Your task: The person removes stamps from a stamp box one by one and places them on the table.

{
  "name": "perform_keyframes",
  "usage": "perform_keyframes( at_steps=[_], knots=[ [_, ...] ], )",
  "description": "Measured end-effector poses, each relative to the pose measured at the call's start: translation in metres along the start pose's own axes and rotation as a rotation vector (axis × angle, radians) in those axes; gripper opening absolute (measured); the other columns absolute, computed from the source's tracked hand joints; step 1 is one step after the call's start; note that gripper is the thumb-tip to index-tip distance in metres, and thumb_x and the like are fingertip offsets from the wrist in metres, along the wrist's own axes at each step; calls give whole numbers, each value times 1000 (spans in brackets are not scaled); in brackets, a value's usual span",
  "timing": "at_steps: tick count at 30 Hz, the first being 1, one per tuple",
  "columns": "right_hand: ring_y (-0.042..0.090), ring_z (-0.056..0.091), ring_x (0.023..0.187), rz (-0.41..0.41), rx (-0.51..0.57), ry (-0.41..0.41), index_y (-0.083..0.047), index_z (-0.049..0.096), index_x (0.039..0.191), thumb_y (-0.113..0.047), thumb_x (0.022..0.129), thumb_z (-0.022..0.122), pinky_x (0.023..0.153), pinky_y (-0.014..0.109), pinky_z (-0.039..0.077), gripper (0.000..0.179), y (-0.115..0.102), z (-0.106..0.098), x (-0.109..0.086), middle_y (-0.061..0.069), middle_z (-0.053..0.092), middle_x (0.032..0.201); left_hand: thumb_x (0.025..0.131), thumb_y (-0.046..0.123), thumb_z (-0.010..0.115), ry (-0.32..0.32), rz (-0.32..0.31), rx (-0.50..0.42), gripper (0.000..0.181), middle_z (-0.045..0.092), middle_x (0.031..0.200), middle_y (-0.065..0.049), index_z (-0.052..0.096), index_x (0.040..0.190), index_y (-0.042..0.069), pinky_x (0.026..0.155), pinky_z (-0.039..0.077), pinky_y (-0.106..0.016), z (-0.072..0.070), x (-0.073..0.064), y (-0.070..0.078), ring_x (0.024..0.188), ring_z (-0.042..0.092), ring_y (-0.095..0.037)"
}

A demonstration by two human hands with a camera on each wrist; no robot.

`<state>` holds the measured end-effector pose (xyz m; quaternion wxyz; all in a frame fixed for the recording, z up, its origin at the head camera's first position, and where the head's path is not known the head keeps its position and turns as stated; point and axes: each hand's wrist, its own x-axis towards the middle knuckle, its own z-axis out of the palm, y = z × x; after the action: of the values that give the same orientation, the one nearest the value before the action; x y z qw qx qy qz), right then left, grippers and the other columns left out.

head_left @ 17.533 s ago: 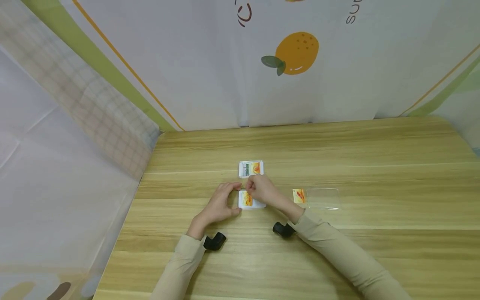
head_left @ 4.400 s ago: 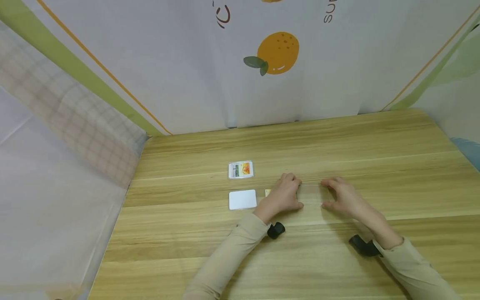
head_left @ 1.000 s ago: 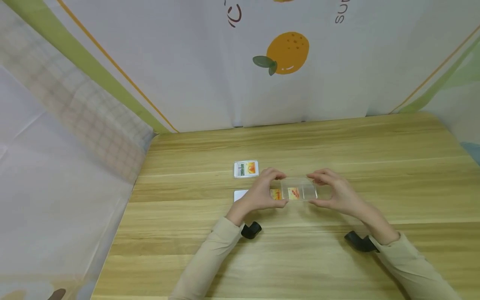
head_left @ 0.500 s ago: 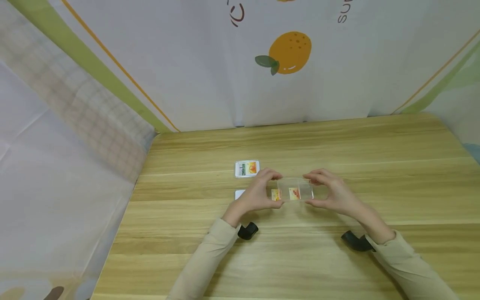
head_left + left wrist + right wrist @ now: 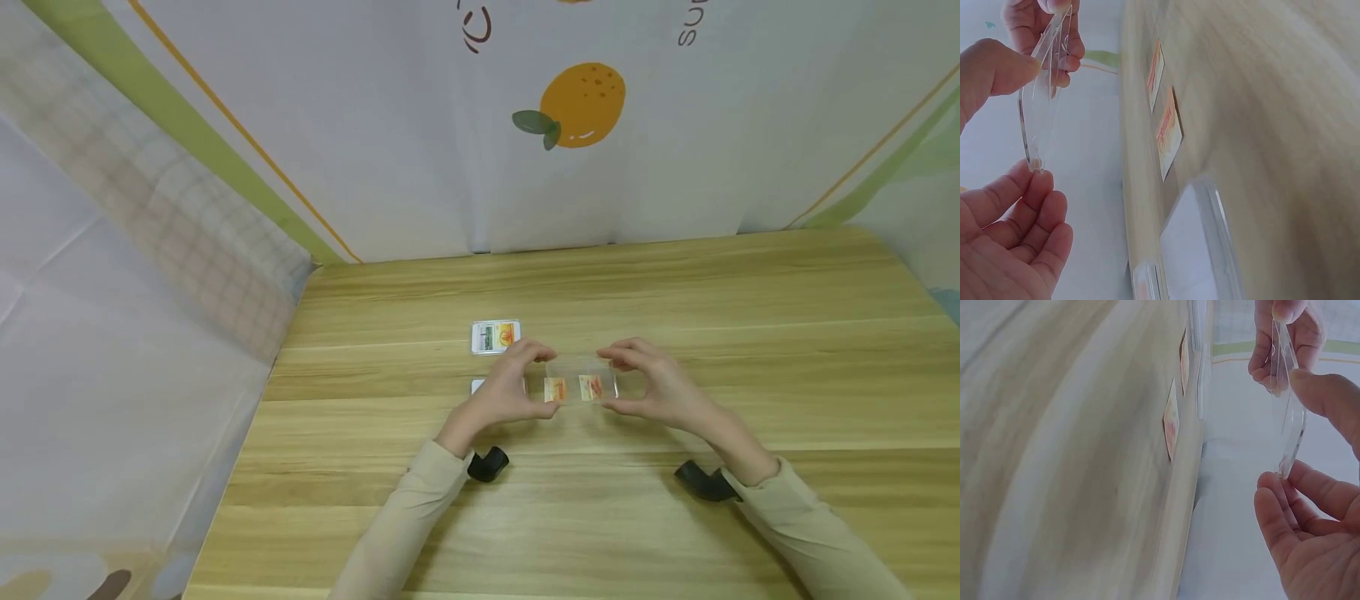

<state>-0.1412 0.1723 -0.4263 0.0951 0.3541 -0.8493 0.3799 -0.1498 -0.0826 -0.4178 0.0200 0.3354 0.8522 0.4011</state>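
Note:
Both hands hold a clear plastic case (image 5: 570,368) by its two ends, lifted off the table. In the left wrist view, the left hand (image 5: 1004,231) pinches one end of the clear case (image 5: 1040,119) between thumb and fingers. The right hand (image 5: 663,390) pinches the other end, its thumb on one edge and its fingertips on the opposite one. Through the plastic in the head view show two small orange-and-cream stamps, a left stamp (image 5: 555,389) and a right stamp (image 5: 591,387). In the wrist views both lie apart on the wooden table.
A clear-edged case with a white insert (image 5: 477,386) lies partly hidden behind the left hand. Farther back lies another case (image 5: 496,337) with two pictured stamps on white. The wooden table (image 5: 712,333) ends at a printed cloth (image 5: 420,167). Black wrist mounts sit below both hands.
Earlier the hands worked over the white-insert case, then took the clear case at the right. Over the last second both hands and the clear case have shifted slightly left, over both stamps.

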Motion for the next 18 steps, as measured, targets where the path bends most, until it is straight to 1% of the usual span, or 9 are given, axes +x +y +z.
perform_keyframes(
  at_steps=[4,11,18],
  knots=[
    [26,60,91,-11,3,5,8,59,114,-2,61,85,76,36,53,60,-1,2,2,14,58,108,67,12,80,-2,-3,-14,59,53,117,-10,54,118,-5,95,41,-35,-2,-3,-1,109,49,-24],
    [24,60,92,-12,19,6,7,60,115,-5,62,85,78,34,53,60,-2,6,6,12,58,109,66,14,81,9,-15,15,61,54,117,-10,54,119,-4,95,41,-35,-7,-6,-3,110,49,-24],
    [26,60,91,-39,17,12,8,59,114,0,61,84,76,37,53,59,-4,11,10,14,58,108,66,13,81,17,-13,23,61,54,116,-10,55,119,-4,95,41,-35,-10,-10,-5,108,49,-24]
  ],
)
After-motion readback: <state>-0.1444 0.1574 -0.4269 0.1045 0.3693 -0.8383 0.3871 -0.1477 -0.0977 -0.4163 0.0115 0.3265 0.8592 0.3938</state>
